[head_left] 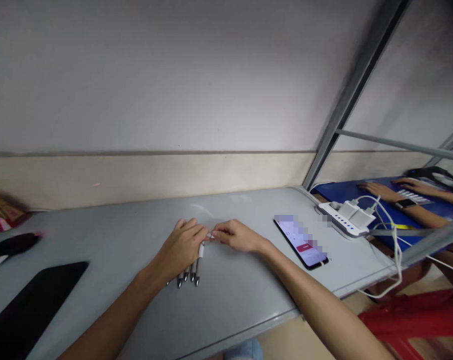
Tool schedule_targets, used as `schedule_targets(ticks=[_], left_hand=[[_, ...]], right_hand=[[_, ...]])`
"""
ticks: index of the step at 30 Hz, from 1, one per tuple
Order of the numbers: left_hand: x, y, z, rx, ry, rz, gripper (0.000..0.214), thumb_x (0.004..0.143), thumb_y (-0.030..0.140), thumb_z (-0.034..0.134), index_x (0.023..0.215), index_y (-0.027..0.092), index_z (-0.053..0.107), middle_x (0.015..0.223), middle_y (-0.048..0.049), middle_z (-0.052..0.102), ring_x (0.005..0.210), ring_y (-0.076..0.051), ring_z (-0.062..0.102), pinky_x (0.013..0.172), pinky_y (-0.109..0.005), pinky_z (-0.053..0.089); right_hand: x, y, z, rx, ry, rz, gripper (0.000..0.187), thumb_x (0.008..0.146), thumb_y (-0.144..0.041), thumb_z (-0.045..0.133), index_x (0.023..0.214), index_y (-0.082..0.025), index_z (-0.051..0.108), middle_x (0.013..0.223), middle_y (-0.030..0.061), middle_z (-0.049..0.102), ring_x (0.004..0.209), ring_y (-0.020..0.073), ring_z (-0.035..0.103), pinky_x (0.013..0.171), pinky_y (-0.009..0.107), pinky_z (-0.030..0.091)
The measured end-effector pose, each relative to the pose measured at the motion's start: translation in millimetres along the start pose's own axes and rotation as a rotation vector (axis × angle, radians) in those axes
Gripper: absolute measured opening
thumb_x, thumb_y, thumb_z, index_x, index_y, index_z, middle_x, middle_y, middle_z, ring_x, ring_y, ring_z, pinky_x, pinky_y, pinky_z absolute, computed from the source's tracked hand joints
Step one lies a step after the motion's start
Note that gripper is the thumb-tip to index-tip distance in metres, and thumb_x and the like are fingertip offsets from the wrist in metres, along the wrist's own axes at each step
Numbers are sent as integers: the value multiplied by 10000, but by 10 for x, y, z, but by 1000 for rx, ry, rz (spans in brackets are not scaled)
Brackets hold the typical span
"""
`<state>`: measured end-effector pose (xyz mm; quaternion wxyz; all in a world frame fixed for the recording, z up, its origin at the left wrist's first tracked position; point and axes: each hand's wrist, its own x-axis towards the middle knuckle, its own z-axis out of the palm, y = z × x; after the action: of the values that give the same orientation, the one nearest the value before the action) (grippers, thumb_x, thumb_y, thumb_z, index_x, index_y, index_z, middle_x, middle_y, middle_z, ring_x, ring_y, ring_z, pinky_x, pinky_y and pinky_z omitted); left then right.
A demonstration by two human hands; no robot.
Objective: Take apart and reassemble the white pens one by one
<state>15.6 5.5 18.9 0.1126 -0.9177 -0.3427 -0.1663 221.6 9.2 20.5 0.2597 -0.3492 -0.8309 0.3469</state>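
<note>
Both hands met mid-tabletop, fingertips nearly together. Right hand pinched a small pale piece between thumb and fingers — too tiny to identify for sure. Left hand was curled palm-down above a cluster of pens, its fingertips at the near side of that piece; couldn't tell whether it gripped anything. Pens lay side by side on the tabletop, partly under the left hand, silver ends pointing toward the wearer, one white barrel showing at the right. Phone lay face up, screen lit, to the right of the hands; white power strip with plugged-in adapters and white cables beyond it, near the metal frame. Left side: flat black slab, dark rounded object, red-and-gold packet — blurred. Far right, another person's hands rested over a blue surface, dark watch on one wrist.
</note>
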Motion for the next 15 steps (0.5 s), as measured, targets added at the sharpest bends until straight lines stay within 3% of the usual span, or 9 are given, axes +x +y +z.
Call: schedule_targets(ticks=[5,8,10,13,15], left_hand=[[0,-74,33,3,61,-104,215,963,226,376,871,196,567,813,-34,627,804,-213,483,720,-356,304],[-15,-107,48,-69,90,-169,229,973,288,375,1012,195,581,916,-46,643,872,-220,499,760,-357,323],[-25,-101,47,-132,76,-167,250,972,304,377,1074,197,578,956,-48,643,914,-219,507,790,-356,333],[-34,-69,38,-209,44,-152,264,971,310,376,1099,207,583,985,-43,646,967,-214,513,835,-357,334],[-37,-52,36,-224,29,-159,263,970,317,374,1061,209,596,989,-40,650,985,-216,515,845,-361,329]], right_hand=[[31,144,-133,192,220,171,294,849,-411,599,805,-130,673,650,-6,565,591,98,459,569,234,338],[45,195,-199,547,357,262,284,707,-380,754,828,-136,676,657,-18,557,567,87,451,542,226,340],[54,213,-226,833,450,241,303,644,-324,810,843,-146,667,697,-23,557,599,80,471,560,209,367],[67,242,-249,1184,555,194,282,692,-322,779,878,-160,644,761,-15,566,668,85,517,616,205,431],[69,268,-259,1321,577,189,266,755,-360,720,909,-167,621,723,-21,546,615,85,505,568,208,437]])
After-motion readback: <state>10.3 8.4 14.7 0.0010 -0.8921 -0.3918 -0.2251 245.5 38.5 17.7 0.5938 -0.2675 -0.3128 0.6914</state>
